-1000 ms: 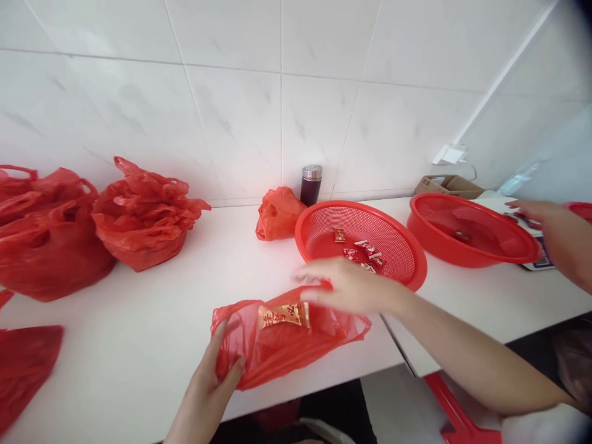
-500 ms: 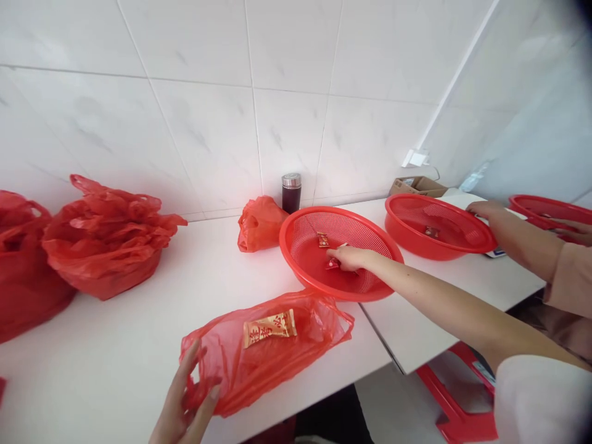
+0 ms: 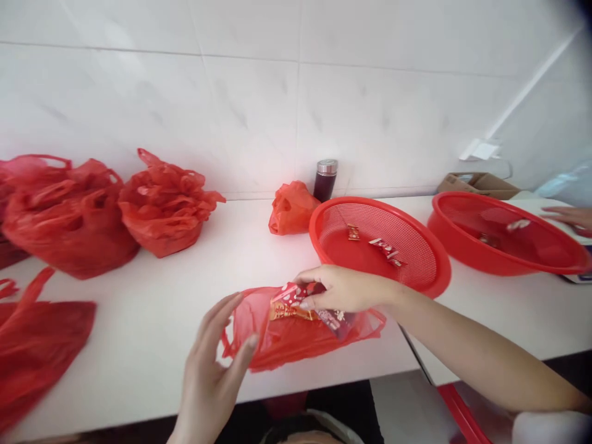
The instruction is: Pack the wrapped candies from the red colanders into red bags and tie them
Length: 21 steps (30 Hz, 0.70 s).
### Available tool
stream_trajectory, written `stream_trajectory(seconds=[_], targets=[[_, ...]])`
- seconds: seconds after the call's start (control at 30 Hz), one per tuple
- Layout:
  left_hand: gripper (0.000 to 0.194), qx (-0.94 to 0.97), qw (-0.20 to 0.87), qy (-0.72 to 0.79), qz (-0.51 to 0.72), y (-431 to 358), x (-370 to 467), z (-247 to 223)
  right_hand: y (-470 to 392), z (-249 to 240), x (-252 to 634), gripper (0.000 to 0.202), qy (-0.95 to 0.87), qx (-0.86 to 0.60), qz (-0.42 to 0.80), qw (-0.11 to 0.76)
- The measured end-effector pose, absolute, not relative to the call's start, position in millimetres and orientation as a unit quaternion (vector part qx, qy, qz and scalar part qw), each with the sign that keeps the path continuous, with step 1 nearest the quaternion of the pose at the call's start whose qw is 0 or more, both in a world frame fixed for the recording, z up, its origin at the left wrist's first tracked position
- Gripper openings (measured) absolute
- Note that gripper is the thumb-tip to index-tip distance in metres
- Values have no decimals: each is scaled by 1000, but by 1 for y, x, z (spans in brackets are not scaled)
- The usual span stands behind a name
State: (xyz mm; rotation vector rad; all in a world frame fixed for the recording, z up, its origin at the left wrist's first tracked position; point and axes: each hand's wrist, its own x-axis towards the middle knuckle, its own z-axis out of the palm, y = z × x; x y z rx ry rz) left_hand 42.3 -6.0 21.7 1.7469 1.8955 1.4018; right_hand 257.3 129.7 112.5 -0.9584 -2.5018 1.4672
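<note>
A thin red plastic bag [image 3: 287, 351] lies flat near the table's front edge, with a gold packet [image 3: 283, 310] on it. My right hand [image 3: 328, 288] pinches a red patterned packet [image 3: 291, 293] over the bag; a dark see-through packet [image 3: 336, 319] shows below the hand, and whether it is held is unclear. At the bag's left end, my left hand [image 3: 217, 351] has its fingers apart and holds nothing. Behind my right hand stands a red perforated basket [image 3: 380, 206] with a few small packets [image 3: 353, 232] inside.
Several filled red bags [image 3: 69, 216] stand at the left. A small red bag [image 3: 292, 208] and a dark flask [image 3: 325, 179] are by the wall. Another red basket [image 3: 499, 265], a cardboard box [image 3: 478, 183] and another person's hand [image 3: 571, 217] are at the right.
My right hand has come out of the basket to over the bag with a red packet. My left hand remains open near the bag's left end. The view has turned left.
</note>
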Motion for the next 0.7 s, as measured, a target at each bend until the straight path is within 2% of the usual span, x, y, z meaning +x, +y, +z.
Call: stream_trajectory(seconds=[0.07, 0.13, 0.27, 0.43, 0.57, 0.7], targets=[[45, 628, 139, 615, 456, 1, 48, 32, 122, 104, 243, 25, -832, -309, 460, 10], [35, 638, 153, 604, 453, 7, 52, 37, 117, 99, 233, 23, -837, -307, 454, -4], [19, 569, 212, 614, 504, 13, 55, 39, 110, 99, 229, 18, -834, -315, 452, 21], [25, 404, 339, 598, 603, 14, 54, 35, 103, 94, 237, 32, -823, -331, 453, 88], [26, 337, 433, 540, 638, 17, 54, 29, 101, 86, 242, 33, -816, -327, 455, 146], [29, 312, 460, 542, 631, 19, 57, 29, 102, 84, 244, 32, -812, -321, 463, 152]])
